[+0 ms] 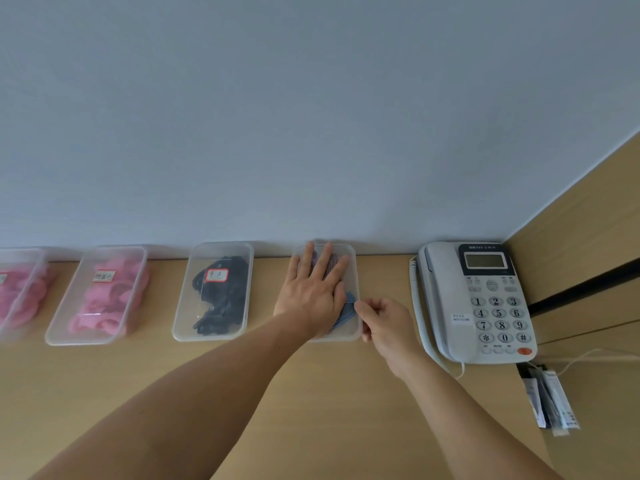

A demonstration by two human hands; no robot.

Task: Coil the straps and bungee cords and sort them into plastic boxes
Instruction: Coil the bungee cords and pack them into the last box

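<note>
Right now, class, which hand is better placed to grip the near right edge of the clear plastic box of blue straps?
Probably the right hand: its curled fingers sit at that edge of the clear plastic box, while the left hand lies flat on top.

1 head view looks forward and down, close over the desk, facing the wall.

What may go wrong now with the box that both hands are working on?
1. The blue straps lie at the edge of the clear box, where the right hand pinches the rim; they may get caught there.
2. When the flat left hand lifts, the coils may spring loose.
3. A push could slide the box toward the telephone.
</note>
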